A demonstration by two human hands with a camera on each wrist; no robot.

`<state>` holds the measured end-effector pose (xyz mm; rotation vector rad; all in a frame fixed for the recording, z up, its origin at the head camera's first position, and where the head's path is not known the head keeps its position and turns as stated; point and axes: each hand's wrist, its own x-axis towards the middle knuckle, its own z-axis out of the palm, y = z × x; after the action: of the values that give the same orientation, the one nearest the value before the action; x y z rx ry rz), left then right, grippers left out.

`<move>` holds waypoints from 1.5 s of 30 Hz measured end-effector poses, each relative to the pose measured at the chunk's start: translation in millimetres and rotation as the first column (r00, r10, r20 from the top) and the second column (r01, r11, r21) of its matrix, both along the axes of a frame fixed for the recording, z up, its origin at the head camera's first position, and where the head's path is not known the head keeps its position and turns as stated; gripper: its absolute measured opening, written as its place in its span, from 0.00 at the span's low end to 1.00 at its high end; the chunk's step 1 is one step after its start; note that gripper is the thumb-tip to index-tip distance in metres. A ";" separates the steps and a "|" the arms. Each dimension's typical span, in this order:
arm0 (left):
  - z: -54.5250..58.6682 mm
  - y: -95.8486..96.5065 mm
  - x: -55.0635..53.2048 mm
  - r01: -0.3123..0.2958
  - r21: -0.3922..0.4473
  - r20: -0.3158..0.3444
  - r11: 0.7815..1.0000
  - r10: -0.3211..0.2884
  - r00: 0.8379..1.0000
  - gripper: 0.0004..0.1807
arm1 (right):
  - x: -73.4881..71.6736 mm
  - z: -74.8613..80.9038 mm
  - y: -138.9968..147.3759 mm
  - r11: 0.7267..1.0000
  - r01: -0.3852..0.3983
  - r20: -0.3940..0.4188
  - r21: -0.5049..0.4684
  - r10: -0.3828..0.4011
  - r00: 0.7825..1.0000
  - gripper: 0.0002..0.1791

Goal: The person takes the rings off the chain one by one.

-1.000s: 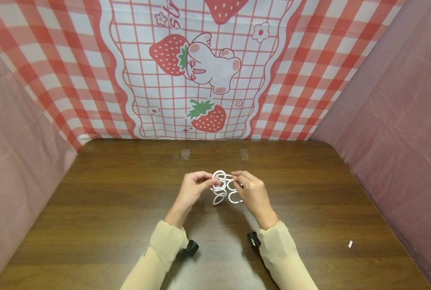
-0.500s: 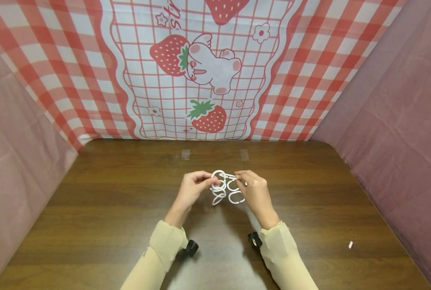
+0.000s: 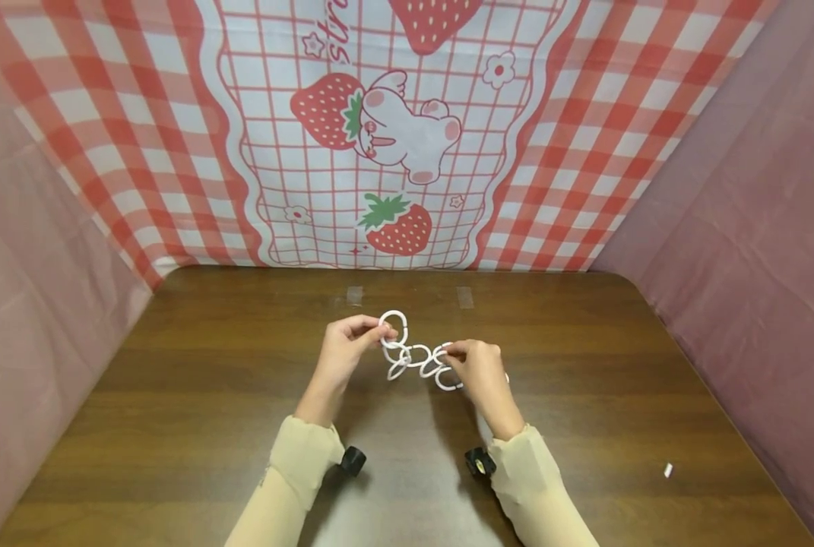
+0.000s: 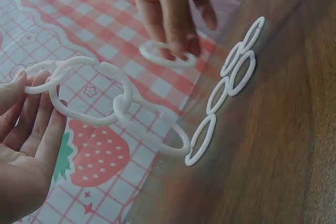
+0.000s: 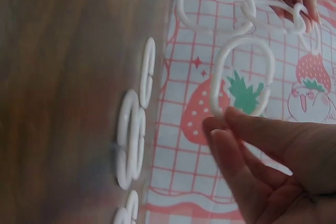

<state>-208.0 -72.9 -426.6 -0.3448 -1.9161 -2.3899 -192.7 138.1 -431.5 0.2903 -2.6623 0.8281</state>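
Observation:
My left hand (image 3: 337,353) pinches the end link of a short chain of white plastic links (image 4: 128,90), each an oval ring with a small split. The chain hangs towards the right; its middle link (image 4: 84,120) shows its split at the top. Between thumb and fingertips, my right hand (image 5: 273,169) holds a single white link (image 5: 216,85), upright in the right wrist view. The left wrist view shows it apart from the chain. Beneath the hands, several loose white links (image 4: 202,140) lie flat on the table, partly hidden by the right hand in the head view.
A brown wooden table (image 3: 194,425) carries everything. On its right side lies a small white piece (image 3: 668,470). Two bits of clear tape (image 3: 355,295) stick near the back edge. Behind hangs a strawberry-print cloth (image 3: 400,228), with pink fabric (image 3: 742,228) at the sides.
The hands have moved apart: the left went left with its chain, and the right came slightly nearer with a link in its fingers. The head view has shifted a little.

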 end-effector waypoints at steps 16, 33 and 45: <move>1.4 0.8 -1.6 -0.004 0.003 0.019 1.000 0.004 1.000 0.12 | 4.5 -14.3 -10.1 0.998 -0.003 0.205 -0.058 0.015 0.979 0.03; 0.8 -0.5 -0.5 -0.002 -0.015 0.032 1.000 0.003 0.999 0.11 | 3.7 -17.3 -10.2 0.994 0.015 0.291 -0.106 0.017 0.957 0.05; 0.8 -0.7 -0.4 0.005 -0.021 0.029 1.000 -0.004 1.000 0.11 | 3.9 -14.8 -11.3 0.997 0.017 0.285 -0.076 0.005 0.958 0.07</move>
<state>-208.5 -73.6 -425.8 -0.3175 -1.9558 -2.3925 -188.7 126.8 -446.3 0.1525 -2.8830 1.0399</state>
